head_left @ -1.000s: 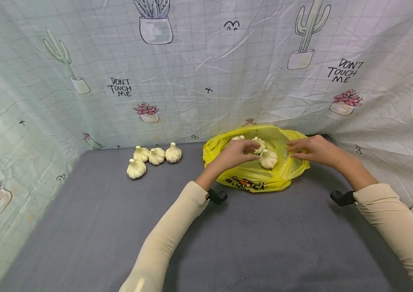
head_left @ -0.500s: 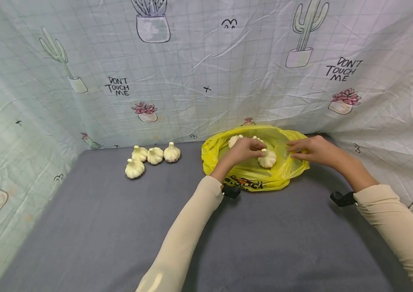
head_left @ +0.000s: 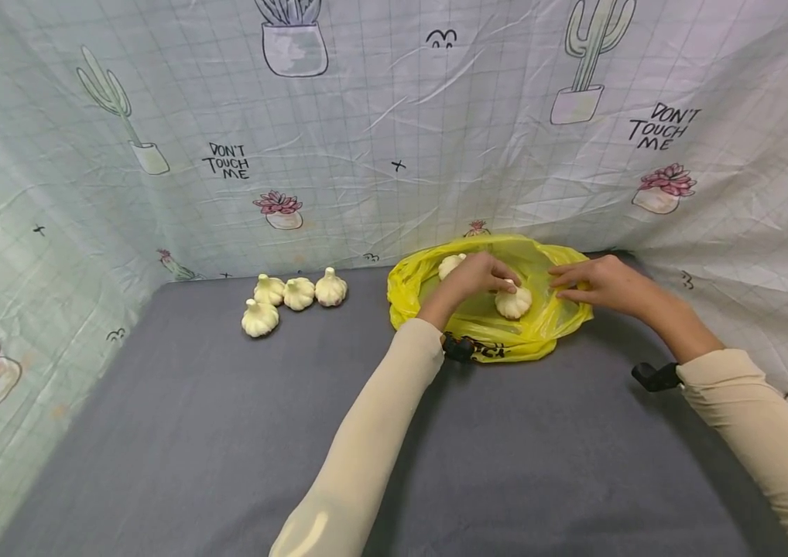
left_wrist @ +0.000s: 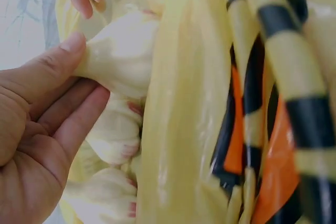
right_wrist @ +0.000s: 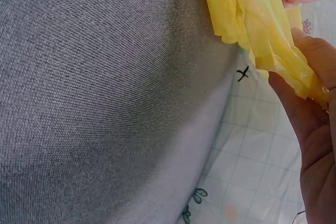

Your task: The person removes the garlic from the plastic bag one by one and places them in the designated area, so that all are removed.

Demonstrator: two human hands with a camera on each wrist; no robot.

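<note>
A yellow plastic bag [head_left: 404, 298] lies with its mouth spread at the back of the table. My left hand [head_left: 474, 277] reaches into it and pinches a garlic bulb [head_left: 513, 304] by the stem, thumb on one side and fingers on the other. In the left wrist view, other garlic bulbs [left_wrist: 113, 132] sit in the bag below the pinched one. Another bulb [head_left: 450, 265] shows in the bag behind my left wrist. My right hand [head_left: 599, 284] pinches the bag's right edge between thumb and fingers; the right wrist view shows the folded yellow plastic [right_wrist: 252, 19] there.
Several garlic bulbs [head_left: 299, 294] stand grouped on the grey table [head_left: 227, 433], left of the bag. A white curtain [head_left: 366, 116] printed with cacti hangs behind and beside the table, close to the bag's back rim.
My left hand has moved right and taken the front garlic bulb in the bag by its stem; a second ago its fingers were apart from it. My right hand stays at the bag's edge.
</note>
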